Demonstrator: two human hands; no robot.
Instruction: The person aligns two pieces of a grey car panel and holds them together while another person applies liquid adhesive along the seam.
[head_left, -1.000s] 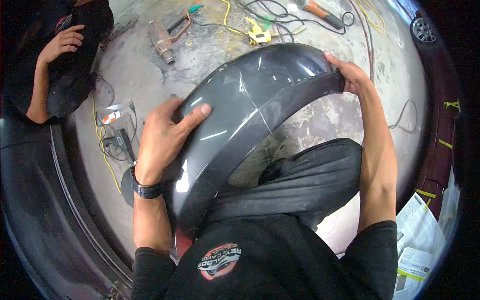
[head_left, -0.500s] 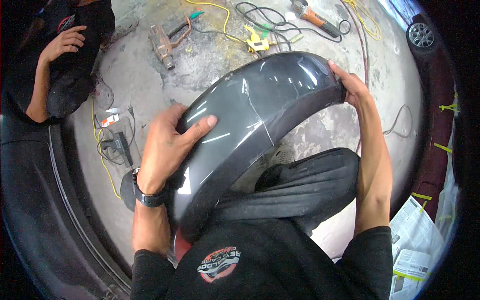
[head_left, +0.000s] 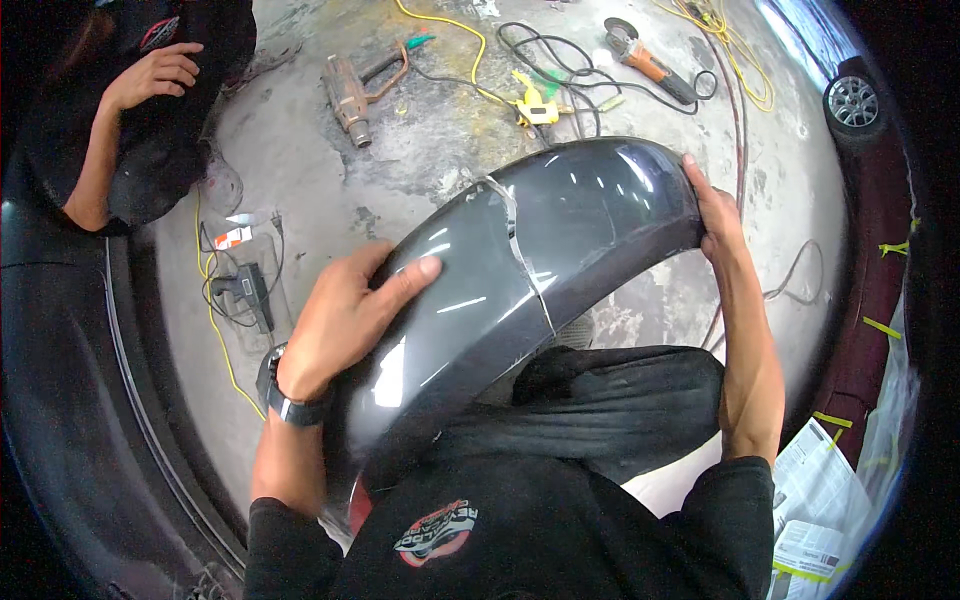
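Observation:
A long, curved, glossy dark grey fender (head_left: pixel 590 220) lies across my lap, arching up to the right. A split (head_left: pixel 520 250) runs across its middle from the upper edge to the lower one, with a pale gap showing. My left hand (head_left: pixel 350 310) grips the upper edge of the left part, thumb over the glossy face and fingers behind the edge. At the far right end, my right hand (head_left: pixel 714 212) holds the tip, thumb up along the edge and the other fingers mostly hidden. The fender's lower left end rests by my shirt.
On the concrete floor lie a heat gun (head_left: pixel 348 95), an orange angle grinder (head_left: pixel 650 65), a yellow tool (head_left: pixel 537 108), a black corded tool (head_left: pixel 245 292) and several cables. Another person's hand (head_left: pixel 150 78) is at the upper left. Masked dark red bodywork (head_left: pixel 872 340) stands at the right.
The split has widened from a thin line to a visible gap, and the two parts have shifted apart at the upper edge. Both hands keep their hold.

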